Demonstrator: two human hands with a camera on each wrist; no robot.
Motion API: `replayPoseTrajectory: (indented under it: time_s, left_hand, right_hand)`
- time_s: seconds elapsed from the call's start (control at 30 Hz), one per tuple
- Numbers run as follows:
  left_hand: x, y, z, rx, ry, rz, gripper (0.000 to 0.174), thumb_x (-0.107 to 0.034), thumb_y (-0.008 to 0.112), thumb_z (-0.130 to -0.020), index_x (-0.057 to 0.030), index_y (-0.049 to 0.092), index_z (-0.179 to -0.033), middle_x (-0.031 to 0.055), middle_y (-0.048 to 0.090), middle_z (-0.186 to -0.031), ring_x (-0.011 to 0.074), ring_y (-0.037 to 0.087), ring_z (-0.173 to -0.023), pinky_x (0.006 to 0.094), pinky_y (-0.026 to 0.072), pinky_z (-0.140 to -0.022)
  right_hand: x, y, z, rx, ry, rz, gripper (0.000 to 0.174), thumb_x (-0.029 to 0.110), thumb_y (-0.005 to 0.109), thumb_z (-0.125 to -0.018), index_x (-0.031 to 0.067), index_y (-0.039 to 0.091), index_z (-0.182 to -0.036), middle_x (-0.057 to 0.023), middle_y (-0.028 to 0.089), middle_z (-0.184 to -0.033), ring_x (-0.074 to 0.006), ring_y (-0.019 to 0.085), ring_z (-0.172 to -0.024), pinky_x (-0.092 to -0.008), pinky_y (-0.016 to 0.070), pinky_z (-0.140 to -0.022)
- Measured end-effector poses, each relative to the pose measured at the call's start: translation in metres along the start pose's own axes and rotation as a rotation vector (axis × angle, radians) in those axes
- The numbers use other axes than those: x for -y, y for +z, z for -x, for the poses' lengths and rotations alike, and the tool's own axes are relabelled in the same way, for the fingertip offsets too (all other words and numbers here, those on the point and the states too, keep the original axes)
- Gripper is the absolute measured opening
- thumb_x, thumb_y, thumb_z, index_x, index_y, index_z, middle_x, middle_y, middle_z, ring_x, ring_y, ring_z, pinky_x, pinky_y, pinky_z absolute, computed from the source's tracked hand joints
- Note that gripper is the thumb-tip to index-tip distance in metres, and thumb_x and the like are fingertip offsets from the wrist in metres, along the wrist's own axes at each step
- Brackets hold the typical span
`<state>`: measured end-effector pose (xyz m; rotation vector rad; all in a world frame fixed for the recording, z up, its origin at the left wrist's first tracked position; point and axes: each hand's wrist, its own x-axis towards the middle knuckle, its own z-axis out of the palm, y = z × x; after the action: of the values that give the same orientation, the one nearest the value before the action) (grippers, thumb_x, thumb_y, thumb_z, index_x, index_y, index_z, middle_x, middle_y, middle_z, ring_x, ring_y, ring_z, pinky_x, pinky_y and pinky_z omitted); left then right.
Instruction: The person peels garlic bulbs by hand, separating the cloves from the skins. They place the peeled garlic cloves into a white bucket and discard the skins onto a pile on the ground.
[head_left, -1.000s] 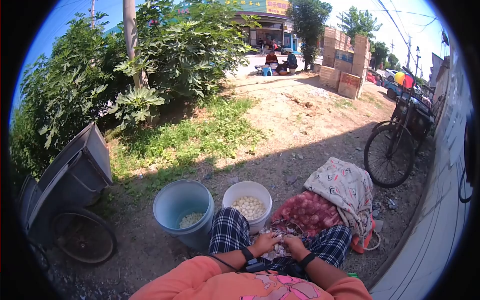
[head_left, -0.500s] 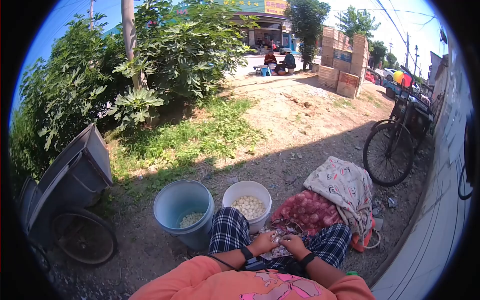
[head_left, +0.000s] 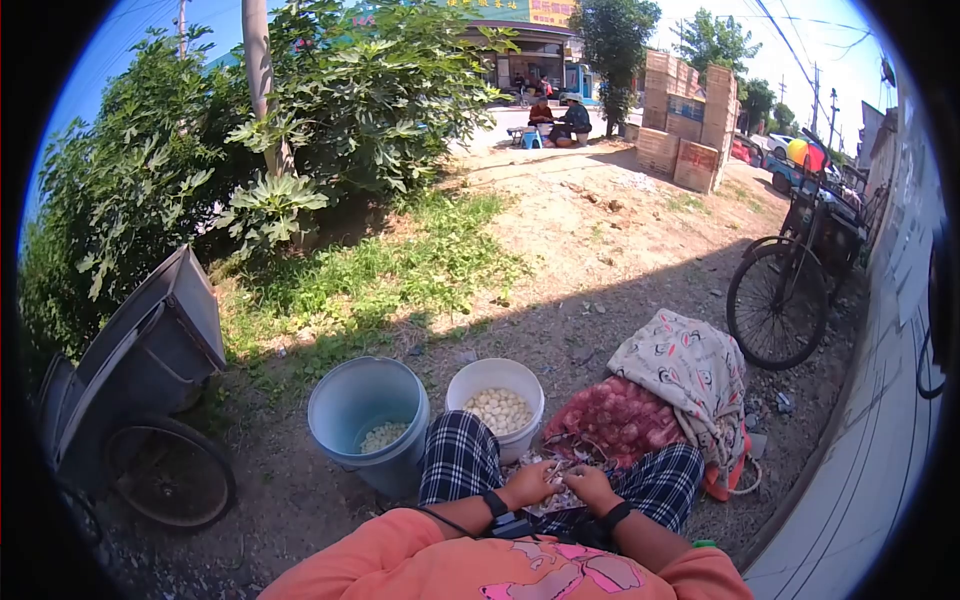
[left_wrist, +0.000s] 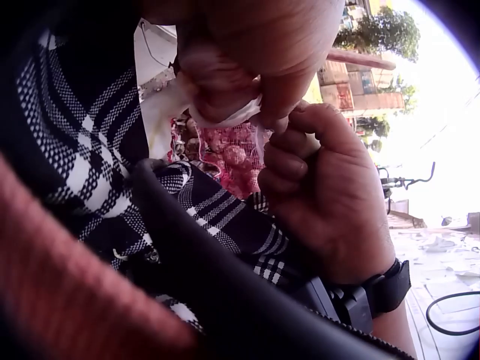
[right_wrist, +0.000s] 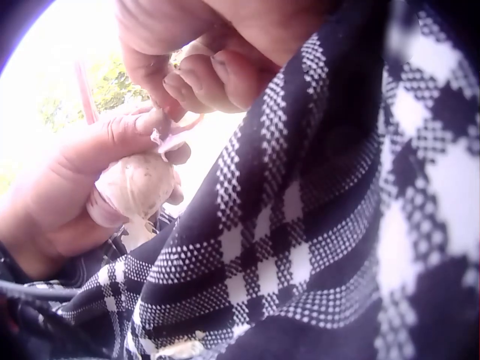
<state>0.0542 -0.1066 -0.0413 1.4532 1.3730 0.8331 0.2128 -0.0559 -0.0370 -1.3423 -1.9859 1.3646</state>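
Note:
Over the lap, my left hand [head_left: 528,484] holds a whitish garlic bulb [right_wrist: 136,184], its fingers curled round it with the thumb on top. A loose flap of garlic skin [right_wrist: 169,141] stands up from the bulb by the thumb tip. My right hand [head_left: 592,487] has its thumb and forefinger pinched together at this skin, its other fingers curled in. Both hands meet fingertip to fingertip in the left wrist view, where the right hand [left_wrist: 330,184] shows its curled fingers. Beyond the knees lies a red mesh sack of garlic bulbs [head_left: 622,425].
A white bucket [head_left: 455,385] with peeled cloves stands before the knees, a larger blue bucket [head_left: 325,400] left of it. A patterned cloth [head_left: 680,360] covers part of the sack. A cart [head_left: 150,350] stands left, a bicycle [head_left: 785,300] right, beside the wall [head_left: 885,430].
Both hands stay together over the lap, with only small shifts of the fingers around the bulb. The buckets and sack have not moved.

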Motion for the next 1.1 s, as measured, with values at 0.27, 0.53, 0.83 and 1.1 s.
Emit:
replayPoseTrajectory:
  time_s: [0.27,0.53,0.83,1.1]
  left_hand:
    - [-0.011,-0.001,0.003,-0.076,0.114,0.082,0.03,-0.015,0.061,-0.076,0.0003,0.051,-0.099,0.0024,0.057,-0.075,0.0053,0.048,-0.066,0.0211,0.0409,-0.058]
    - [0.011,0.004,-0.003,-0.098,0.105,0.108,0.027,-0.019,0.059,-0.076,-0.0028,0.053,-0.095,0.0074,0.057,-0.076,0.012,0.051,-0.068,0.0273,0.0415,-0.062]
    - [-0.021,-0.006,0.01,-0.225,0.152,-0.045,0.026,-0.025,0.063,-0.073,-0.0035,0.05,-0.08,0.0057,0.05,-0.061,0.0124,0.045,-0.054,0.0281,0.0386,-0.052]
    - [-0.022,-0.007,0.008,-0.198,0.137,-0.193,0.028,-0.028,0.064,-0.072,-0.0033,0.051,-0.074,0.0056,0.048,-0.059,0.0131,0.043,-0.054,0.0288,0.0378,-0.051]
  right_hand:
    - [-0.013,0.003,-0.007,0.004,0.081,-0.085,0.024,0.023,0.048,-0.072,0.0008,0.058,-0.071,-0.0096,0.057,-0.063,-0.0185,0.053,-0.054,-0.0304,0.0408,-0.051]
    - [-0.017,0.001,-0.009,0.163,0.338,-0.926,0.011,0.016,0.044,-0.077,0.0114,0.045,-0.068,0.0015,0.038,-0.054,-0.0095,0.032,-0.043,-0.0222,0.0237,-0.038]
    - [0.016,-0.005,0.007,0.206,0.283,-0.69,0.014,0.019,0.051,-0.08,0.0086,0.048,-0.071,0.0026,0.039,-0.054,-0.008,0.033,-0.043,-0.0215,0.0262,-0.04]
    - [0.004,-0.01,0.002,0.265,0.415,-0.927,0.014,0.013,0.049,-0.08,0.0097,0.045,-0.067,0.0032,0.036,-0.052,-0.0069,0.029,-0.039,-0.0197,0.0226,-0.037]
